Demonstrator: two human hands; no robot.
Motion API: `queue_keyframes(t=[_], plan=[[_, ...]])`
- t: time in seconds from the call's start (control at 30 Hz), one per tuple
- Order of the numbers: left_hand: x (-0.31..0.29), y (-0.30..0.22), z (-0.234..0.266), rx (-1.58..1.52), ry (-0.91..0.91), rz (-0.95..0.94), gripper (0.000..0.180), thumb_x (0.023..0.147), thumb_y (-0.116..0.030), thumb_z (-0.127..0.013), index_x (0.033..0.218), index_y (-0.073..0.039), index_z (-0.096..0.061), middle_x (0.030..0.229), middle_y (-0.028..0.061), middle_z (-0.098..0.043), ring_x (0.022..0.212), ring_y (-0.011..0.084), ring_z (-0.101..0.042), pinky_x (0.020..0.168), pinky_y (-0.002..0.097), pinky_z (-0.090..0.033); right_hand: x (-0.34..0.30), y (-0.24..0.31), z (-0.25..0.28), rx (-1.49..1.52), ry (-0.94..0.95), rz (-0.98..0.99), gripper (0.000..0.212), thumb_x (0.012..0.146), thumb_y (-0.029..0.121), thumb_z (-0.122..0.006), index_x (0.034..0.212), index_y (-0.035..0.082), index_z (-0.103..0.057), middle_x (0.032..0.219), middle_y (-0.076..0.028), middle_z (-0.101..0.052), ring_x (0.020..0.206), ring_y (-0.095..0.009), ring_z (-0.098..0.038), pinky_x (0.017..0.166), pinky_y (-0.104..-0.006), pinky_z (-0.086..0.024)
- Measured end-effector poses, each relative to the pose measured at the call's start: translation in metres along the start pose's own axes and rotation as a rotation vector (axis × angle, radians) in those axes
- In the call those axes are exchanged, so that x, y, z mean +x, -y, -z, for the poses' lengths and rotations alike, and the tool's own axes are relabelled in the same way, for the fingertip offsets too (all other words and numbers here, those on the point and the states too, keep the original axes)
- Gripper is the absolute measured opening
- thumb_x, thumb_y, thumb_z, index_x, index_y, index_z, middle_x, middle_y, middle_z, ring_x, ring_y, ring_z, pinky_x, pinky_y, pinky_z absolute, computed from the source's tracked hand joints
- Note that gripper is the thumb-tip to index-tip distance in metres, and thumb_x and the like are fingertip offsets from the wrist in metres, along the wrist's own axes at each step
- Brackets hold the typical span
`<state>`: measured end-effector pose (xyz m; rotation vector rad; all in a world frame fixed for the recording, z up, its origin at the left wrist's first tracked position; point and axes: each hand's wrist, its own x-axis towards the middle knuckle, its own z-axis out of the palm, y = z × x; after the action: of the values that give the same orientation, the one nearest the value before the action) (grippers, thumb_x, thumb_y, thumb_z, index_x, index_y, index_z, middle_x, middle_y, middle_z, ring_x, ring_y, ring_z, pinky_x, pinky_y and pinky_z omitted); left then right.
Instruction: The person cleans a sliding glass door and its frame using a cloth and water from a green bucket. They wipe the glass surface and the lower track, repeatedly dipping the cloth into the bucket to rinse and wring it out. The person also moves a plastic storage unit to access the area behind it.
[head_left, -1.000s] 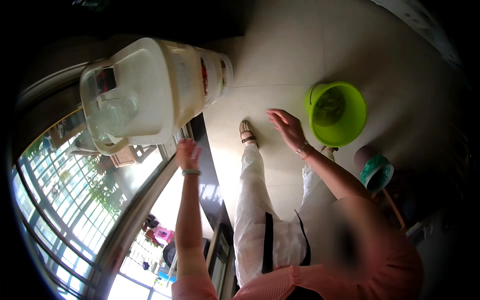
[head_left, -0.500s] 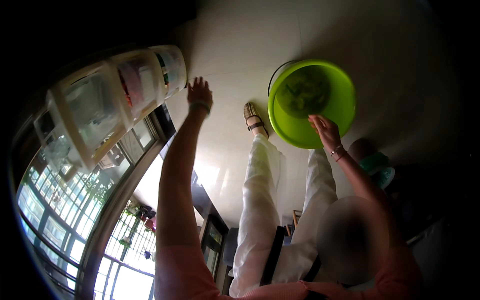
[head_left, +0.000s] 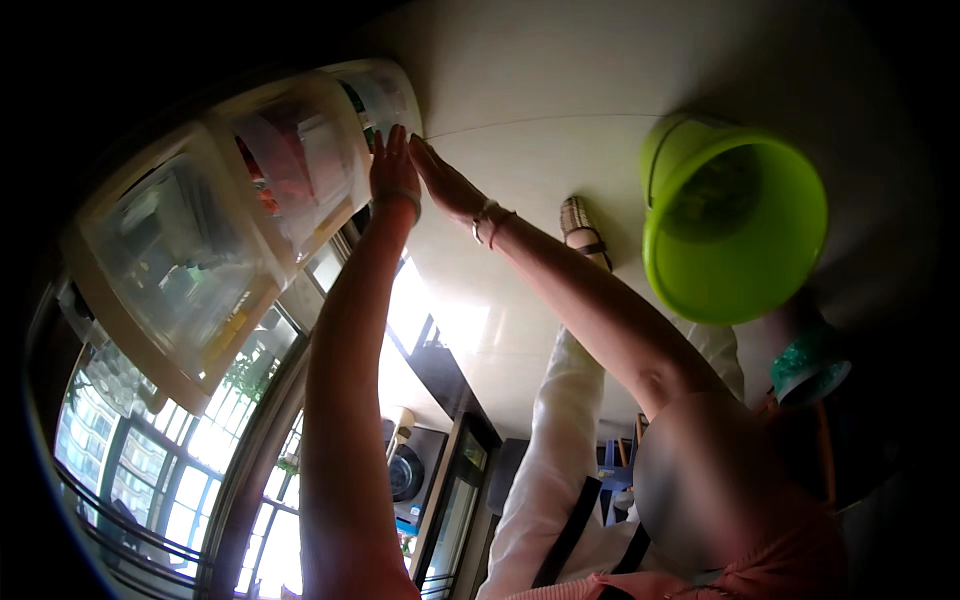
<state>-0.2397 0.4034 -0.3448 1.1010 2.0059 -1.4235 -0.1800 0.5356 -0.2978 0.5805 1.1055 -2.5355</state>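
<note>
My left hand (head_left: 396, 172) is stretched out in front of a stack of clear plastic drawers (head_left: 175, 240), fingers extended and nothing in them. Close beside it on the right, my right hand (head_left: 446, 186) also has its fingers straight, and it holds nothing. The two hands nearly meet at the fingertips; whether they touch I cannot tell. Packets and other goods show dimly through the drawer fronts. Off to the right, away from both hands, stands a bright green bucket (head_left: 770, 265) with a wire handle. Something dark lies at its bottom, too dim to make out.
A sandalled foot of mine (head_left: 580, 228) is on the pale tiled floor (head_left: 520, 90), left of the bucket. Below the bucket, in shadow, is a teal-green container (head_left: 808, 366). Barred windows (head_left: 140, 470) and a dark door frame (head_left: 455, 490) lie at the lower left.
My right hand has left the green bucket's rim and swung left to beside my left hand. The view has shifted, so the bucket appears farther right and the drawers look closer.
</note>
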Motion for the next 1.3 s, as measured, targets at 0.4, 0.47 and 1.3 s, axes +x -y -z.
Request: queue_keyframes(t=[0.4, 0.47, 1.3], plan=[[-0.008, -0.009, 0.032, -0.315, -0.098, -0.019, 0.051, 0.092, -0.024, -0.042, 0.142, -0.015, -0.035, 0.151, 0.0071, -0.027, 0.141, 0.0215, -0.018, 0.114, 0.0529, -0.008, 0.017, 0.003, 0.035, -0.19, -0.017, -0.107, 0.061, 0.097, 0.051, -0.034, 0.136, 0.005, -0.041, 0.137, -0.01, -0.045, 0.121, -0.019, -0.045, 0.103, -0.0333, -0.034], [-0.025, -0.04, 0.044, -0.745, -0.202, -0.001, 0.037, 0.088, -0.019, -0.05, 0.124, -0.012, -0.052, 0.135, 0.0094, -0.047, 0.129, 0.0232, -0.038, 0.107, 0.0562, -0.021, -0.02, 0.014, 0.059, -0.182, -0.013, -0.108, 0.055, 0.096, 0.048, -0.039, 0.128, 0.005, -0.05, 0.127, -0.008, -0.054, 0.112, -0.016, -0.052, 0.095, -0.0307, -0.041], [-0.066, -0.319, 0.332, -2.865, 0.349, 0.212, 0.066, 0.088, -0.037, -0.056, 0.146, -0.025, -0.025, 0.144, 0.0053, -0.029, 0.129, 0.0276, -0.034, 0.092, 0.0593, -0.04, -0.173, -0.033, 0.439, -1.78, -0.258, -0.004, 0.051, 0.085, 0.024, -0.061, 0.129, 0.004, -0.046, 0.124, -0.021, -0.051, 0.115, -0.033, -0.05, 0.099, -0.0442, -0.039]])
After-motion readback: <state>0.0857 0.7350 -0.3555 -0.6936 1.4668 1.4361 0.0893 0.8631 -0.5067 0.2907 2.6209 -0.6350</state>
